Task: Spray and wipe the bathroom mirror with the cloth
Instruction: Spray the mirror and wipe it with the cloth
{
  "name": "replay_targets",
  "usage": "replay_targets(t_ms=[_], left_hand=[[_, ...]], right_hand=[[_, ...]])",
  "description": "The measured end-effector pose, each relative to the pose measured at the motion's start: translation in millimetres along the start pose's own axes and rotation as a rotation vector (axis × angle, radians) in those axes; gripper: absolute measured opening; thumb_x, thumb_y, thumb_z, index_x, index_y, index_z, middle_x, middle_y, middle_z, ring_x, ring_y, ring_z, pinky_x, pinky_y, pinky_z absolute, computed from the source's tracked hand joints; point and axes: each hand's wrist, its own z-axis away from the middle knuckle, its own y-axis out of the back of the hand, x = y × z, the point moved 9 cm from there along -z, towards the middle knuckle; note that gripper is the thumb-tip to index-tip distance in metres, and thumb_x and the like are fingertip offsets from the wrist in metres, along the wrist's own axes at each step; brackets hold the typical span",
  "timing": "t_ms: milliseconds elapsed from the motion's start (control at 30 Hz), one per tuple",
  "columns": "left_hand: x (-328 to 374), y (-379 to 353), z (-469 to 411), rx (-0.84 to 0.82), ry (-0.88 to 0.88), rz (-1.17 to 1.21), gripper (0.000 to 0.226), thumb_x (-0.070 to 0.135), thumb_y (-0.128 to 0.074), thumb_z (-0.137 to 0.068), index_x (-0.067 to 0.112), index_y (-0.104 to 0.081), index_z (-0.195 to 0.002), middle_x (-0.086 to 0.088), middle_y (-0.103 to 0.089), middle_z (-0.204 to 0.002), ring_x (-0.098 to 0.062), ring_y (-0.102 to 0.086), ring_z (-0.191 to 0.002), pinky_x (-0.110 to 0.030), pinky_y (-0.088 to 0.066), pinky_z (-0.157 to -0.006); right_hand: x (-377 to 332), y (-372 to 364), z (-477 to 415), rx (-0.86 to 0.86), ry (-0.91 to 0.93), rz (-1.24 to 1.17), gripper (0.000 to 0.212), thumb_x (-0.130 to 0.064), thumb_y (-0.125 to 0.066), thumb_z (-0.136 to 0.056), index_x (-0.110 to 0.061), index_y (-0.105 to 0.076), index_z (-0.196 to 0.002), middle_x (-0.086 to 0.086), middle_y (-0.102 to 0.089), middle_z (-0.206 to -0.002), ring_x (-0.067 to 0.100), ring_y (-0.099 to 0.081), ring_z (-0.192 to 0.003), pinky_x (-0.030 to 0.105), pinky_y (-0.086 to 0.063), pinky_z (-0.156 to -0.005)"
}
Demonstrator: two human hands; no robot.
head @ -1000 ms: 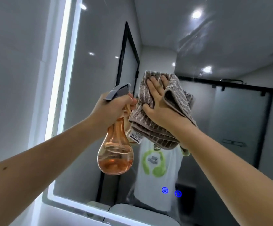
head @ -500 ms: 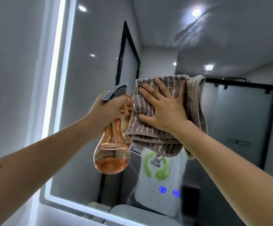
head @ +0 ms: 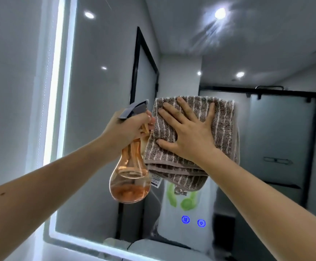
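The large bathroom mirror (head: 100, 110) with a lit white edge fills the view. My right hand (head: 189, 132) lies flat, fingers spread, pressing a folded brown striped cloth (head: 223, 117) against the glass near the mirror's middle. A white label hangs from the cloth's lower edge. Just to its left, my left hand (head: 127, 129) grips the neck of an orange see-through spray bottle (head: 130, 181) with a grey trigger head; it holds a little liquid at the bottom. The bottle hangs close to the glass, touching the cloth's left side.
Two blue touch icons (head: 193, 221) glow low on the mirror. The glowing frame edge (head: 53, 91) runs down the left, with the grey wall beyond. Wipe streaks (head: 211, 29) show near a reflected ceiling light. A white rounded fixture (head: 153, 249) sits below the mirror.
My right hand has slid the cloth to the right across the glass and flattened it out, fingers now spread. The left hand with the bottle has stayed about where it was.
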Motion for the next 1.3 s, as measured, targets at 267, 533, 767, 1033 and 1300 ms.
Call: replay_targets(t_ms=[267,533,767,1033,1300], left_hand=[[17.9,-22.1,-3.5,0.002,-0.064,-0.023,0.012,0.013,-0.054,-0.085,0.018,-0.064,-0.079,0.002,-0.072,-0.079,-0.011,-0.067,-0.077,-0.024,-0.052,-0.069],[-14.2,-76.3,18.2,-0.02,0.014,0.038,0.025,0.007,-0.054,-0.085,0.023,-0.067,-0.071,0.002,-0.072,-0.074,-0.012,-0.067,-0.075,-0.029,-0.052,-0.076],[-24.0,-122.0,28.4,-0.051,0.065,0.116,0.018,0.009,-0.056,-0.083,0.019,-0.067,-0.073,0.002,-0.072,-0.077,-0.021,-0.065,-0.086,-0.041,-0.049,-0.088],[-59.2,-136.1,78.8,-0.034,0.1,0.162,0.029,0.003,-0.052,-0.085,0.021,-0.068,-0.069,0.006,-0.072,-0.07,-0.01,-0.067,-0.072,-0.031,-0.053,-0.078],[-130.0,-111.0,134.4,-0.009,0.221,0.082,0.03,0.006,-0.055,-0.084,0.023,-0.071,-0.065,0.004,-0.071,-0.069,-0.017,-0.063,-0.077,-0.028,-0.048,-0.072]], right_hand=[[25.2,10.4,-1.0,0.032,0.014,0.02,0.076,-0.073,-0.024,-0.081,-0.041,0.01,-0.141,-0.021,0.015,-0.15,0.008,0.025,-0.135,0.068,0.024,-0.093],[100.8,13.9,52.3,0.068,-0.119,0.038,0.071,-0.074,-0.015,-0.082,-0.04,0.016,-0.136,-0.02,0.02,-0.144,0.007,0.023,-0.136,0.054,0.02,-0.106],[141.6,10.1,93.2,0.04,-0.225,0.035,0.071,-0.071,-0.002,-0.078,-0.038,0.022,-0.137,-0.018,0.026,-0.144,0.005,0.029,-0.133,0.049,0.021,-0.106],[119.6,-25.7,162.4,0.005,-0.317,-0.075,0.066,-0.063,-0.005,-0.084,-0.033,0.017,-0.139,-0.017,0.024,-0.145,0.005,0.03,-0.133,0.039,0.031,-0.101],[77.8,-63.1,214.9,0.015,-0.327,-0.115,0.063,-0.056,-0.017,-0.091,-0.029,0.009,-0.142,-0.013,0.008,-0.15,0.004,0.027,-0.135,0.034,0.023,-0.104]])
